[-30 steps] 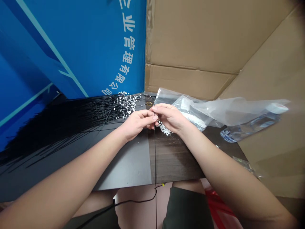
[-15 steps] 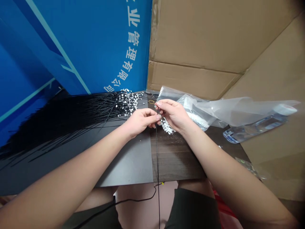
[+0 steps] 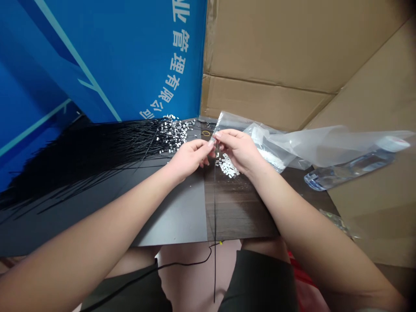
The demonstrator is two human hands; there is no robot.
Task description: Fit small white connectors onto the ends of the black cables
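Observation:
My left hand [image 3: 190, 159] and my right hand [image 3: 237, 149] meet above the dark table [image 3: 237, 208], their fingertips pinching the top of a thin black wire [image 3: 215, 208]. The wire hangs straight down past the table's front edge. Its very tip is hidden by my fingers, so any small part there cannot be seen. Just below my right hand lies a small heap of white connectors [image 3: 226, 167]. A large fan of black wires [image 3: 97, 156], with white connectors on its ends [image 3: 172, 134], spreads out to the left of my left hand.
A clear plastic bag [image 3: 276, 147] holding white parts lies to the right, with a plastic water bottle [image 3: 349, 167] beyond it. Cardboard sheets [image 3: 276, 56] and a blue printed banner [image 3: 97, 56] stand behind the table. A yellow rubber band [image 3: 206, 133] lies at the back.
Both hands have drawn slightly closer, with fingertips now meeting higher above the white connectors. The black wire hangs straighter, and the view has shifted slightly.

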